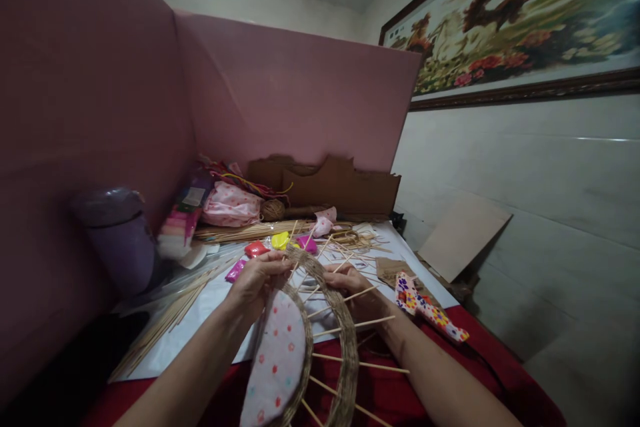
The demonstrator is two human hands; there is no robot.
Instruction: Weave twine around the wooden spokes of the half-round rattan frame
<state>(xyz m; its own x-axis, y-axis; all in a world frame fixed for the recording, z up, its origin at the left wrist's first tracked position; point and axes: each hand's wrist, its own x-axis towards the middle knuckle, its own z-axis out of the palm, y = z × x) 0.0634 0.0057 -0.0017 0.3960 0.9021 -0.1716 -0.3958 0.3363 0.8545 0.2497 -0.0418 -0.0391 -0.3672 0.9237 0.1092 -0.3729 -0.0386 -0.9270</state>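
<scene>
A half-round twine-and-stick weaving (349,330) is held up in front of me, over the near edge of the table. Its inner part is white fabric (280,353) with small red and blue flowers, edged in twine. Thin wooden sticks (376,367) fan outward through a wider outer twine band. My left hand (256,280) pinches its upper left end, thumb and fingers together. On the other side my right hand (353,283) has its fingers closed at the outer band, partly hidden behind the band and sticks.
A flower-patterned glue gun (425,310) lies at right beside a cardboard scrap (393,271). Loose sticks (170,320) and a purple tumbler (120,247) are at left. Behind are red (257,249) and yellow packets (280,240), a twine ball (273,209) and cardboard (345,188).
</scene>
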